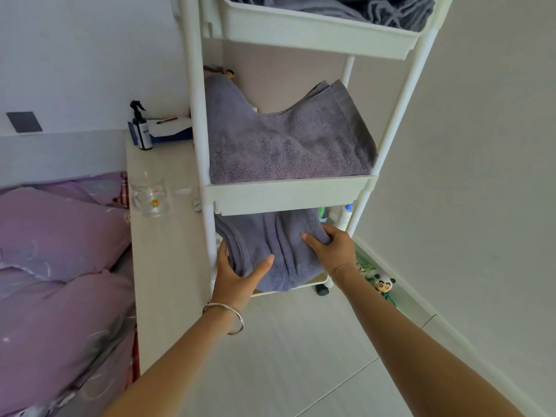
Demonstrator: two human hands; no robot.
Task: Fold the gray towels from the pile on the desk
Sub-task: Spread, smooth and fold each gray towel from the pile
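Left of the left hand, a bed with purple bedding runs off the frame edge, and a pale bench beside it carries a clear glass mug and, farther back, a dark spray bottle; what lies behind the bottle is partly hidden by a post of the white cart. The left hand is curled with its thumb on top of the gray towel and its fingers wrapped around the towel's left edge, a silver bangle on the wrist. That towel sits in the cart's bottom tier, its rear part hidden under the tray above, its folds running front to back and its front edge sagging over the tier's lip toward the person. Above the hands, the middle tray holds a folded gray towel lying flat, long side across the cart; the top tray, cut off by the frame, holds more gray cloth, bunched. The right hand grips the lower towel's right side, fingers pressed into the cloth, thumb under it. Behind this hand stand small bottles, mostly hidden. Right of it, a panda figure sits on the floor by the wall
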